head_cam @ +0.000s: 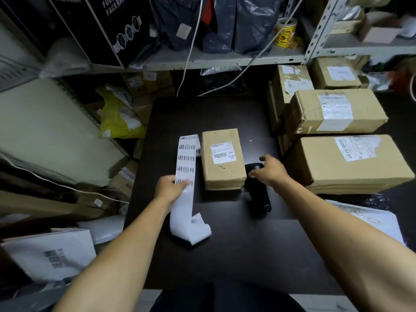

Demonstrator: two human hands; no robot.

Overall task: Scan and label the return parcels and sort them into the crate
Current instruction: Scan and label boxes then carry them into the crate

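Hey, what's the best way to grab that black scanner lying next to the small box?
Probably wrap the handle of the scanner from above and the right; it lies flat, its left side close against the small box. The right hand hovers over its head.

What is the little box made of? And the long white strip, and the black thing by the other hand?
Box: brown cardboard, matte, with creased, dented edges. Strip: thin white paper, probably label backing; it bends and curls at its end. Black thing: probably smooth plastic, a scanner by its shape; too dark to be sure.
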